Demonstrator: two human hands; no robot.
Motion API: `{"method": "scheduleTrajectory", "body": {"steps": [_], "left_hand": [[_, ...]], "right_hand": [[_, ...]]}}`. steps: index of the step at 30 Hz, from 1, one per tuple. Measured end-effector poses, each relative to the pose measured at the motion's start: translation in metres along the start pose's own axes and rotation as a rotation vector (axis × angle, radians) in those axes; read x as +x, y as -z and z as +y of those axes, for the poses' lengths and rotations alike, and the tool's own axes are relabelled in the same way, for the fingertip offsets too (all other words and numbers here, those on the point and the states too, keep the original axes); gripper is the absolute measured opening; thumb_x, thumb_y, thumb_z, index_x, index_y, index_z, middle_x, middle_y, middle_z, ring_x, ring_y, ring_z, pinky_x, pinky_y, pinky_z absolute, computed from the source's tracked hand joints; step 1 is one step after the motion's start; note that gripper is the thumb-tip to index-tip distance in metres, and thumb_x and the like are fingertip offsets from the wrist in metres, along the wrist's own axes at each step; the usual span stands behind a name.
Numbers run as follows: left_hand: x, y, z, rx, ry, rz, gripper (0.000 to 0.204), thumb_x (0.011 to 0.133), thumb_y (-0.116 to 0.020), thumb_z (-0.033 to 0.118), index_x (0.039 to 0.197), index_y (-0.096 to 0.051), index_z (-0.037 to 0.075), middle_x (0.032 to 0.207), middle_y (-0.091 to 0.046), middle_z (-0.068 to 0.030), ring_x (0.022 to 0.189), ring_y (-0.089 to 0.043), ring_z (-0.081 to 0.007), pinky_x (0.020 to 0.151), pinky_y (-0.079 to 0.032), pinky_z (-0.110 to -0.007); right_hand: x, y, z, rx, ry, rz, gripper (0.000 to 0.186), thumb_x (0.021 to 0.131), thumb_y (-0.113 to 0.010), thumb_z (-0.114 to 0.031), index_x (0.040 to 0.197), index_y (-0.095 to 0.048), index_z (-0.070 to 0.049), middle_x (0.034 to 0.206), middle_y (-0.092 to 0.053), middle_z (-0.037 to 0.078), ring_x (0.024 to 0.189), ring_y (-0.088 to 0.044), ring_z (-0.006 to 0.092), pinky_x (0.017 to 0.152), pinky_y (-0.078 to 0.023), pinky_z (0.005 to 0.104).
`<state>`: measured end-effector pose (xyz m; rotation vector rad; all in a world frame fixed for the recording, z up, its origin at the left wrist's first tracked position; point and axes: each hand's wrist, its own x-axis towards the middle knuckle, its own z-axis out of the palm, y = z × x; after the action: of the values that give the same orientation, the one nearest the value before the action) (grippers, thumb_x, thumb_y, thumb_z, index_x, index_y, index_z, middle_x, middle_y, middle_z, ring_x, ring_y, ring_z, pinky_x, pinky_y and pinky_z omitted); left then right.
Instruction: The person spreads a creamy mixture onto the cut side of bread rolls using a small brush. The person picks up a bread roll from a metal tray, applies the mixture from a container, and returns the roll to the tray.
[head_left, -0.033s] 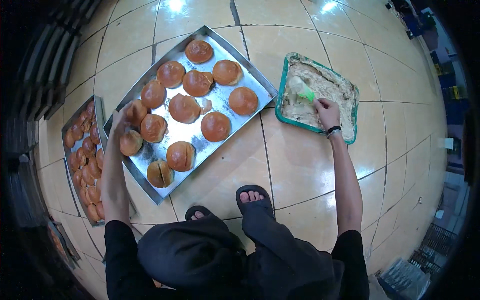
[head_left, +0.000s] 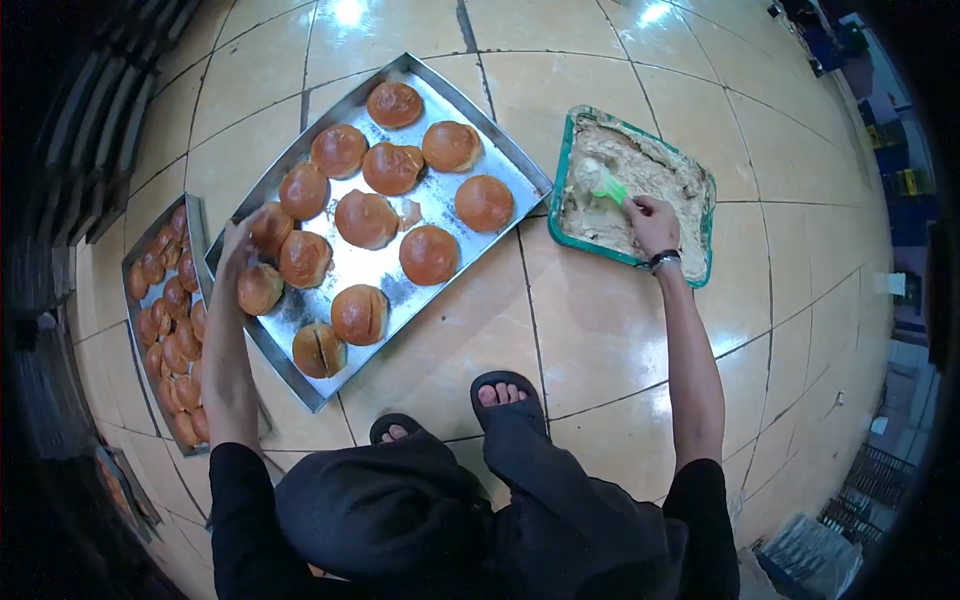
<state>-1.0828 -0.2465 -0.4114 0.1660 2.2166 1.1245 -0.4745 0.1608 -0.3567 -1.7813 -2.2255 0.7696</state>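
Note:
My left hand is closed on a glossy brown bun at the left corner of a large metal tray of round buns, some of which are split. My right hand grips a light green spatula, whose blade is coated and rests in pale, thick cream. The cream fills much of a teal rectangular tub to the right of the tray.
A second tray, crowded with buns, lies at the left on the tiled floor. Dark stacked trays stand farther left. Black crates are at the lower right. My sandalled feet are below the big tray.

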Motion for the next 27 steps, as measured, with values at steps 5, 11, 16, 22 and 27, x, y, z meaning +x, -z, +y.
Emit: {"method": "scheduleTrajectory", "body": {"steps": [5, 11, 16, 22, 27], "left_hand": [[-0.048, -0.037, 0.051, 0.224, 0.180, -0.376, 0.088, 0.067, -0.081, 0.046, 0.128, -0.047, -0.006, 0.116, -0.056, -0.0189, 0.097, -0.061, -0.0267, 0.074, -0.053, -0.042], [-0.059, -0.027, 0.048, 0.114, -0.101, -0.161, 0.069, 0.067, -0.082, 0.028, 0.117, -0.053, -0.010, 0.100, -0.063, -0.0160, 0.085, -0.067, -0.0214, 0.071, -0.058, -0.033], [-0.083, -0.005, 0.050, -0.300, 0.033, -0.374, 0.054, 0.083, -0.068, 0.031, 0.125, -0.053, 0.002, 0.117, -0.062, -0.0106, 0.096, -0.065, -0.0225, 0.079, -0.057, -0.035], [-0.156, -0.021, 0.035, -0.928, -0.034, -0.513, 0.047, 0.087, -0.060, 0.030, 0.127, -0.053, 0.006, 0.118, -0.062, -0.0106, 0.104, -0.062, -0.0229, 0.080, -0.056, -0.038], [-0.223, -0.130, 0.056, -1.050, 0.057, -0.455, 0.043, 0.086, -0.060, 0.032, 0.121, -0.058, 0.006, 0.111, -0.064, -0.0094, 0.097, -0.064, -0.0249, 0.083, -0.056, -0.042]], "right_hand": [[0.003, 0.009, -0.028, -0.413, -0.027, 0.184, 0.027, 0.086, -0.059, -0.038, 0.094, -0.075, -0.017, 0.092, -0.072, 0.011, 0.089, -0.067, 0.0305, 0.088, -0.040, 0.0501], [0.025, -0.015, -0.023, -0.146, 0.010, 0.179, 0.028, 0.081, -0.065, -0.040, 0.096, -0.076, -0.019, 0.091, -0.072, 0.012, 0.086, -0.068, 0.0314, 0.080, -0.049, 0.0410], [0.033, -0.007, 0.010, 0.159, 0.039, 0.144, 0.032, 0.082, -0.071, -0.035, 0.094, -0.075, -0.006, 0.076, -0.071, 0.010, 0.070, -0.067, 0.0181, 0.065, -0.051, 0.0301], [-0.023, 0.022, -0.043, 0.562, 0.250, -0.012, 0.022, 0.088, -0.070, -0.018, 0.093, -0.071, 0.003, 0.069, -0.064, 0.001, 0.064, -0.059, 0.0071, 0.058, -0.046, 0.0227], [-0.106, 0.042, -0.115, 0.535, 0.453, -0.252, 0.022, 0.087, -0.070, -0.020, 0.098, -0.072, 0.000, 0.073, -0.069, 0.007, 0.064, -0.064, 0.0125, 0.061, -0.048, 0.0253]]}}
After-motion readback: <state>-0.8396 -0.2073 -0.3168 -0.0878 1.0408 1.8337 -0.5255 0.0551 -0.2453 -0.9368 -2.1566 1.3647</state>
